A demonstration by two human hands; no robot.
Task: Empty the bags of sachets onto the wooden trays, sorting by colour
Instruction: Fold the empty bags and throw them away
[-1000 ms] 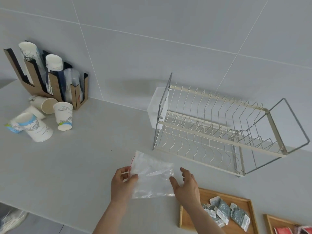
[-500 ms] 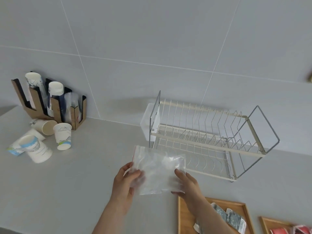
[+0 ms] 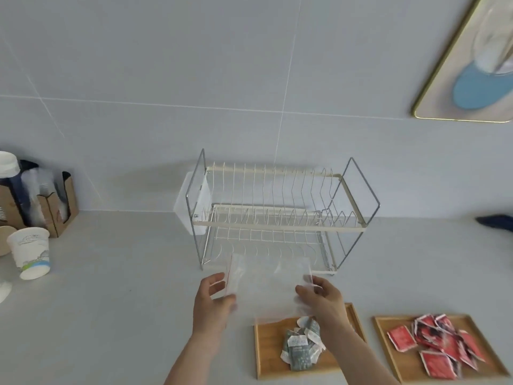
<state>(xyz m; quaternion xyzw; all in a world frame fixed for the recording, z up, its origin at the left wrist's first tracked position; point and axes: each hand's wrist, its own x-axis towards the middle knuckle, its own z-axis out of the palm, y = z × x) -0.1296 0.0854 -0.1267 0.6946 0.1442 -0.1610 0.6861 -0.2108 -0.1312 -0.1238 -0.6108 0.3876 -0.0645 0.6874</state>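
Both hands hold an empty clear plastic bag (image 3: 268,287) with a red seal strip, stretched flat in the air in front of the dish rack. My left hand (image 3: 212,300) pinches its left edge by the red strip. My right hand (image 3: 322,297) grips its right edge. Below the bag, a wooden tray (image 3: 266,354) carries a pile of grey-green sachets (image 3: 301,345), partly hidden by my right forearm. To its right a second wooden tray (image 3: 388,354) holds several red sachets (image 3: 438,345).
A white wire dish rack (image 3: 277,218) stands against the tiled wall behind the bag. At the far left are a cardboard cup holder (image 3: 52,212) and a paper cup (image 3: 30,252). A framed picture (image 3: 472,65) hangs on the upper right wall.
The view has swung right, bringing both trays and the picture into sight. The bag went from lying under my hands to being lifted and held spread between them.
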